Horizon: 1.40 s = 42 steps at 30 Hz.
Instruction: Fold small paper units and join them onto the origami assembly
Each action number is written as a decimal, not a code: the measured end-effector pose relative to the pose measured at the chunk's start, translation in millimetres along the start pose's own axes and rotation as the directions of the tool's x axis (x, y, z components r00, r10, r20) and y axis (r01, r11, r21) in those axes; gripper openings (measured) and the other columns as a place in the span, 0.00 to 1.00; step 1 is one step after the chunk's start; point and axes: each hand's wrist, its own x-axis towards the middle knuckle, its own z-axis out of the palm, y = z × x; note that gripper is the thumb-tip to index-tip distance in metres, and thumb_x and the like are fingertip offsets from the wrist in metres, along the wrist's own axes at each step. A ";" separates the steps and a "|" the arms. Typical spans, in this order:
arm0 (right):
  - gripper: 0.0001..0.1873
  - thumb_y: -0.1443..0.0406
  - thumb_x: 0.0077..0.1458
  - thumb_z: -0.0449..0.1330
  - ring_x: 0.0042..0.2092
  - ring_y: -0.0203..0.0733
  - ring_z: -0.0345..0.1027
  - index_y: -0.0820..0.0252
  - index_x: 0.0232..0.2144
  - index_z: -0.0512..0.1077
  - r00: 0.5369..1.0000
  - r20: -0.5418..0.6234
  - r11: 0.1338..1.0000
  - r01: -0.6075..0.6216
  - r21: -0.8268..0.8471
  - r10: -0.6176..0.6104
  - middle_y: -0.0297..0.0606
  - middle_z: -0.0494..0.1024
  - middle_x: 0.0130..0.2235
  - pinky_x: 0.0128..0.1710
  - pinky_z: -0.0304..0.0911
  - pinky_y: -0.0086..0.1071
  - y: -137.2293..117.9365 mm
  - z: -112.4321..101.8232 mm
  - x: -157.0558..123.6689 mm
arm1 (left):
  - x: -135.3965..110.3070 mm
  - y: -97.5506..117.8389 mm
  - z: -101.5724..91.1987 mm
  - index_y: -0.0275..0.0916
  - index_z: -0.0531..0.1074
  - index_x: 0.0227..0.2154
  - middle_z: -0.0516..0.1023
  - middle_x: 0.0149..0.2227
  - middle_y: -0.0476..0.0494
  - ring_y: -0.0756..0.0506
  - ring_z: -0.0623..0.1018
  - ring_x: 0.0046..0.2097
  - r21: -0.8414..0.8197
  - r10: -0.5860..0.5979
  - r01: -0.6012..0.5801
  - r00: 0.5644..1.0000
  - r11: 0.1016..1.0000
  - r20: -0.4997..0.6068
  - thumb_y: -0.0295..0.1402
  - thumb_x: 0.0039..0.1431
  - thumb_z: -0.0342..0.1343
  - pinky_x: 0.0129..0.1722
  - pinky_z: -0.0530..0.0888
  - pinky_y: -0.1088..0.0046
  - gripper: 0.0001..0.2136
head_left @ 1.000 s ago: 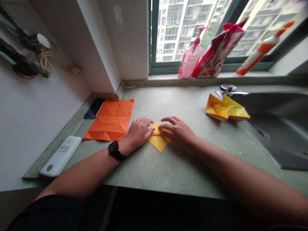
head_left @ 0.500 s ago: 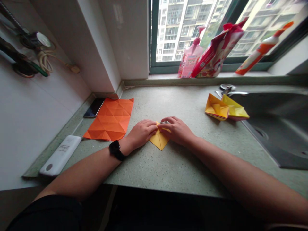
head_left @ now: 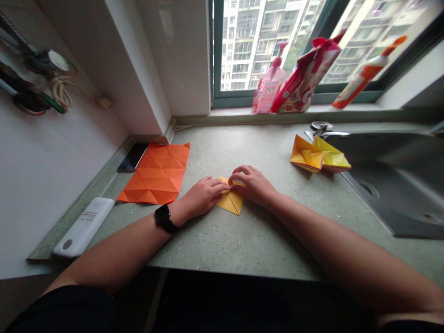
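Yellow paper [head_left: 231, 203] lies under your left hand [head_left: 204, 196] and right hand [head_left: 253, 185], whose fingertips press down together to hold its fold flat.

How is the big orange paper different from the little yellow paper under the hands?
The orange paper is spread out as a big creased sheet; the yellow paper is folded small, with a point toward the person. Nobody touches the orange paper; the left hand and right hand both rest on the yellow paper. Both lie on the speckled counter.
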 end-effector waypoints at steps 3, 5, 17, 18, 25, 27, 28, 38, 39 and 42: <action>0.08 0.59 0.67 0.68 0.57 0.54 0.73 0.45 0.47 0.83 1.000 0.010 0.999 0.005 0.042 -0.005 0.42 0.80 0.56 0.60 0.69 0.52 9.4 -2.9 -4.2 | -2.8 0.9 -1.2 0.47 0.77 0.59 0.79 0.63 0.42 0.39 0.76 0.66 0.031 -0.017 0.016 0.999 0.999 0.040 0.28 0.76 0.53 0.72 0.65 0.41 0.16; 0.11 0.58 0.64 0.70 0.61 0.56 0.72 0.44 0.49 0.83 1.000 0.010 0.998 -0.022 0.056 0.022 0.43 0.78 0.59 0.63 0.68 0.55 17.2 -5.2 -7.5 | -4.0 3.0 -2.1 0.48 0.78 0.59 0.77 0.65 0.41 0.38 0.75 0.68 0.063 -0.032 0.028 0.998 0.998 0.058 0.28 0.77 0.51 0.73 0.63 0.40 0.16; 0.26 0.55 0.58 0.73 0.73 0.70 0.59 0.47 0.58 0.80 0.952 0.069 0.950 -0.303 0.079 0.298 0.52 0.68 0.70 0.70 0.58 0.70 52.8 0.1 -15.2 | -3.2 12.6 -10.8 0.46 0.73 0.66 0.76 0.66 0.36 0.35 0.71 0.71 0.076 -0.058 0.048 0.989 0.996 0.136 0.40 0.79 0.50 0.74 0.58 0.35 0.19; 0.26 0.56 0.58 0.74 0.73 0.71 0.59 0.47 0.58 0.79 0.947 0.071 0.946 -0.317 0.073 0.312 0.52 0.68 0.70 0.69 0.58 0.71 55.8 0.1 -15.7 | -3.5 12.2 -10.3 0.46 0.72 0.67 0.75 0.66 0.36 0.35 0.71 0.71 0.082 -0.056 0.045 0.989 0.996 0.138 0.41 0.79 0.50 0.74 0.58 0.35 0.19; 0.23 0.61 0.62 0.69 0.71 0.61 0.65 0.48 0.59 0.79 0.966 -0.030 0.954 -0.247 0.169 0.256 0.49 0.72 0.69 0.70 0.62 0.61 51.8 -15.7 -11.4 | -4.8 12.6 -7.6 0.47 0.72 0.67 0.74 0.67 0.35 0.33 0.68 0.72 0.124 -0.038 0.020 0.988 0.992 0.147 0.44 0.78 0.52 0.75 0.56 0.35 0.20; 0.18 0.61 0.66 0.66 0.70 0.57 0.67 0.46 0.57 0.81 0.978 -0.093 0.968 -0.166 0.189 0.186 0.45 0.73 0.68 0.70 0.63 0.59 38.3 -17.3 -9.1 | -4.5 14.4 -8.1 0.48 0.72 0.67 0.74 0.67 0.37 0.33 0.67 0.72 0.137 -0.030 0.011 0.990 0.990 0.141 0.45 0.78 0.53 0.76 0.53 0.35 0.21; 0.15 0.61 0.66 0.66 0.71 0.58 0.64 0.46 0.53 0.83 0.982 -0.109 0.975 -0.134 0.179 0.155 0.44 0.73 0.68 0.71 0.62 0.61 30.8 -16.0 -8.3 | -4.3 15.4 -8.5 0.48 0.72 0.67 0.74 0.67 0.37 0.33 0.67 0.73 0.146 -0.025 0.005 0.990 0.989 0.139 0.45 0.78 0.53 0.76 0.51 0.35 0.21; 0.08 0.58 0.62 0.73 0.72 0.68 0.61 0.40 0.45 0.87 0.990 -0.013 0.988 -0.141 0.055 0.142 0.42 0.74 0.68 0.70 0.53 0.76 3.7 7.1 -8.9 | -7.7 12.0 -17.2 0.48 0.74 0.65 0.75 0.68 0.40 0.35 0.68 0.74 0.127 0.006 -0.024 0.990 0.992 0.141 0.41 0.79 0.51 0.77 0.50 0.36 0.18; 0.08 0.58 0.62 0.73 0.72 0.68 0.61 0.40 0.45 0.87 0.989 -0.009 0.987 -0.150 0.051 0.150 0.42 0.74 0.67 0.70 0.53 0.77 4.1 7.0 -8.8 | -8.8 10.5 -18.0 0.48 0.75 0.64 0.75 0.68 0.40 0.35 0.67 0.74 0.122 0.017 -0.034 0.990 0.992 0.142 0.41 0.79 0.51 0.77 0.51 0.36 0.17; 0.09 0.57 0.62 0.73 0.72 0.67 0.62 0.40 0.45 0.87 0.988 -0.005 0.986 -0.157 0.047 0.157 0.42 0.75 0.67 0.69 0.54 0.77 4.0 6.5 -8.8 | -12.0 7.7 -20.5 0.47 0.78 0.61 0.74 0.69 0.39 0.34 0.67 0.74 0.138 0.031 -0.049 0.991 0.989 0.128 0.40 0.79 0.53 0.76 0.54 0.37 0.16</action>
